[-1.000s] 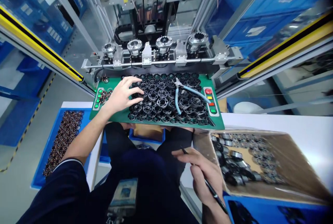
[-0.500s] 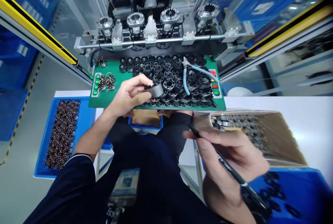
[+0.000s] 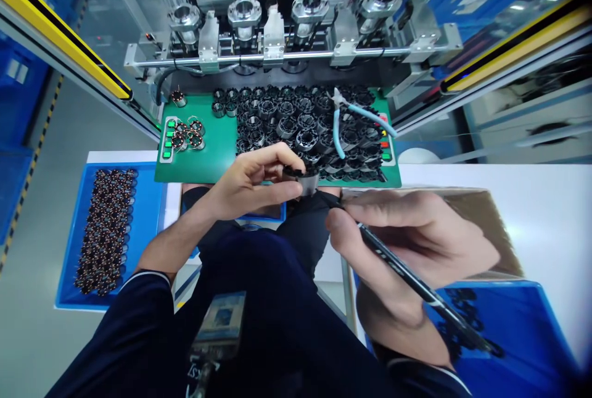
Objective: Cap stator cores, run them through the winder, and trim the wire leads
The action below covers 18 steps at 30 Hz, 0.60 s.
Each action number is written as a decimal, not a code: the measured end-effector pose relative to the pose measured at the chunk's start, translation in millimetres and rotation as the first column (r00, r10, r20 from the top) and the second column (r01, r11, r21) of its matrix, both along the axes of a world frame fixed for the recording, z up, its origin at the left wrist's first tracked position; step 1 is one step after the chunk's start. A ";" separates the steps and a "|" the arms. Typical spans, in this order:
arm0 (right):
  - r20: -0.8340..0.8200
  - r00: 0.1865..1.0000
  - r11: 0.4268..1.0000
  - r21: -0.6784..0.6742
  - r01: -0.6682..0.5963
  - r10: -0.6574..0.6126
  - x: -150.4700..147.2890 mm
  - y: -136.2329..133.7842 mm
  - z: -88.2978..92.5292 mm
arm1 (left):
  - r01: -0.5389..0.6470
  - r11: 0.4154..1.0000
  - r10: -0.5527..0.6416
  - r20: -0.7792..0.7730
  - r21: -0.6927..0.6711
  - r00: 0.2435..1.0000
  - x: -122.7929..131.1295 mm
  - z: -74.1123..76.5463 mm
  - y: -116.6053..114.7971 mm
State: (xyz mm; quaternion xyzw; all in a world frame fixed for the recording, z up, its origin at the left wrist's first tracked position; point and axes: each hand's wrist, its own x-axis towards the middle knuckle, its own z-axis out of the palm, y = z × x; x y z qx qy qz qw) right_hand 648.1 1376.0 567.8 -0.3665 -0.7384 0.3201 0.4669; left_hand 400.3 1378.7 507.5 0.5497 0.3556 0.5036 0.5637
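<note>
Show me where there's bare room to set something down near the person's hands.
A bare patch of the green mat lies between the copper coils and the dark metal rings. White bench top shows right of the mat, beyond the cardboard box. The rings and blue-handled pliers crowd the mat's right side.

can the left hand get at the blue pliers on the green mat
Probably yes, once it lets go: the left hand is holding a black ring part, but the blue-handled pliers lie openly on top of the parts, with nothing over them.
</note>
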 end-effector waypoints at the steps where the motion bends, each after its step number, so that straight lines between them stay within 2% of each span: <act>1: 0.003 1.000 1.000 -0.010 0.010 -0.010 -0.6 -1.1 1.1 | 0.003 1.000 -0.003 -0.003 -0.003 1.000 0.6 0.2 -0.4; 6: 0.060 0.996 0.986 -0.147 0.079 -0.071 -1.8 -6.4 6.2 | 0.017 0.999 -0.017 -0.013 -0.031 1.000 3.8 0.6 -2.1; 10: -0.001 1.000 0.997 -0.072 0.014 -0.014 -1.9 -3.2 3.5 | 0.019 0.999 -0.019 0.008 -0.028 1.000 3.8 -0.1 -2.5; 12: -0.015 1.000 0.996 -0.086 -0.010 0.009 -2.6 -1.3 4.2 | 0.021 1.000 -0.021 0.020 -0.023 1.000 2.4 -1.5 -2.7; 15: 0.025 1.000 0.988 -0.155 0.004 0.000 -2.7 0.8 7.1 | 0.025 0.999 -0.024 0.037 -0.020 0.999 -0.3 -5.6 -2.8; 18: 0.027 0.999 0.989 -0.142 0.047 -0.044 4.9 2.8 3.5 | 0.002 0.999 0.001 0.044 -0.050 0.999 -4.3 -9.5 -1.9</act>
